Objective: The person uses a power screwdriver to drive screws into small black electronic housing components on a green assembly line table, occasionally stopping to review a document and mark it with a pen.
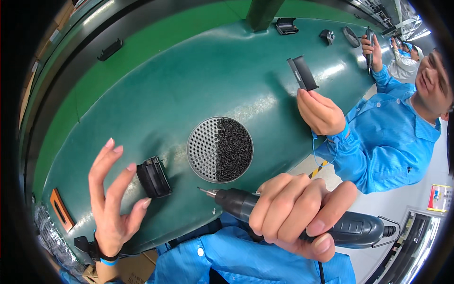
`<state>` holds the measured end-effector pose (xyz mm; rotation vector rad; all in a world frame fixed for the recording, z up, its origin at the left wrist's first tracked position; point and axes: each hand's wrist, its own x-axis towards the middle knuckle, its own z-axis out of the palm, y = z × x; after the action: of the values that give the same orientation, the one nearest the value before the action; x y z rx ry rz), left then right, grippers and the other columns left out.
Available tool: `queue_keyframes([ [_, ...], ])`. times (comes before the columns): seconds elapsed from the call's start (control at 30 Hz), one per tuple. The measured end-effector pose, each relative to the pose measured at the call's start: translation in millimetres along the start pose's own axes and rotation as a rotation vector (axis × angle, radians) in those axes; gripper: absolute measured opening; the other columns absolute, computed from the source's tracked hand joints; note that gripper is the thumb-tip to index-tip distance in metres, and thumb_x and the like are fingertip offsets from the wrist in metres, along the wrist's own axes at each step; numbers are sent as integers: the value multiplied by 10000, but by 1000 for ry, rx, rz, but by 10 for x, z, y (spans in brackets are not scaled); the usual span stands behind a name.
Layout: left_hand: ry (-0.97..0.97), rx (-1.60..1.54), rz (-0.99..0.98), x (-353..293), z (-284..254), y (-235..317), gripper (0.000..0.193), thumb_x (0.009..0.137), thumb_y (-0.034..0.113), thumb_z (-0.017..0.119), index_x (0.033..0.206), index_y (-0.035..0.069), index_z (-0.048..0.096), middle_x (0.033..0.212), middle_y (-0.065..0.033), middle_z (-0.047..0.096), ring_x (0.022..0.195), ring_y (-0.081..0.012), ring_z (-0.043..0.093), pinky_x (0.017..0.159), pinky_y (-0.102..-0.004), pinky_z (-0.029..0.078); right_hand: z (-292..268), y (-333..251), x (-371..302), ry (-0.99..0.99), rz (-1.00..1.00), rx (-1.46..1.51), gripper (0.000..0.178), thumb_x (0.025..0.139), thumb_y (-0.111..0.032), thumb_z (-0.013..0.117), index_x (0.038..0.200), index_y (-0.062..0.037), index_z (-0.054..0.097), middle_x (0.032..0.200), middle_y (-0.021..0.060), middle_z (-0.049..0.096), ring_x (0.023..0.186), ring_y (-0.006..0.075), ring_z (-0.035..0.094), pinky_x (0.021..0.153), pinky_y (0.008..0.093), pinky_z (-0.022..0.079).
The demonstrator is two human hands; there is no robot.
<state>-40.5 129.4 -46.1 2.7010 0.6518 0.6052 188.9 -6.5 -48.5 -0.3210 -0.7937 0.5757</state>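
Observation:
My right hand (302, 215) is wrapped round a dark electric screwdriver (350, 228), its thin bit pointing left above the table's near edge. My left hand (113, 199) has its fingers spread and curved, with nothing in them. Just right of those fingers stands a black plastic housing (153, 177), apparently apart from the hand. A round metal screw tray (202, 149) lies in the middle of the green table. Small black screws (234, 149) heap over its right half, while rows of holes show on its left half.
On the right, a co-worker in blue holds a black plastic cover (302, 73) and another screwdriver (369, 49). Black parts (287, 26) lie at the far edge, near a green post (262, 14). Another black part (110, 49) sits far left. An orange-brown frame (62, 210) and clear bags (52, 232) are near left.

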Motion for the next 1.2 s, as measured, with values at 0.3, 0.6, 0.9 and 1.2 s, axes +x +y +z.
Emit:
queue_keyframes([
  [0.3,-53,-222,68,1034,204,325,584,786,87,727,1341,5,563,1348,-210,559,1236,-363,569,1036,-453,456,-221,-110,-36,-85,-58,65,221,942,-129,574,957,-37,373,555,101,523,419,187,505,380,318,454],
  [0.6,-34,-560,247,2182,884,804,809,797,44,759,1516,117,396,1502,-115,467,1329,-304,521,1091,-432,449,-323,-401,30,-4,-94,57,214,941,-128,559,955,-36,366,540,89,512,408,180,492,382,316,461],
  [0.9,-302,-759,166,2764,1175,932,262,831,59,768,1069,14,670,1050,-27,631,918,-116,612,798,-274,501,-426,-538,82,26,-134,107,197,902,-105,569,946,-25,394,561,99,523,426,187,487,405,330,442],
  [1.2,-181,-1157,-49,2256,707,855,197,836,46,803,806,26,610,681,64,558,624,12,449,552,-191,337,-388,-550,27,80,-125,231,204,888,-81,613,923,-9,425,552,122,538,403,201,477,389,345,421],
])
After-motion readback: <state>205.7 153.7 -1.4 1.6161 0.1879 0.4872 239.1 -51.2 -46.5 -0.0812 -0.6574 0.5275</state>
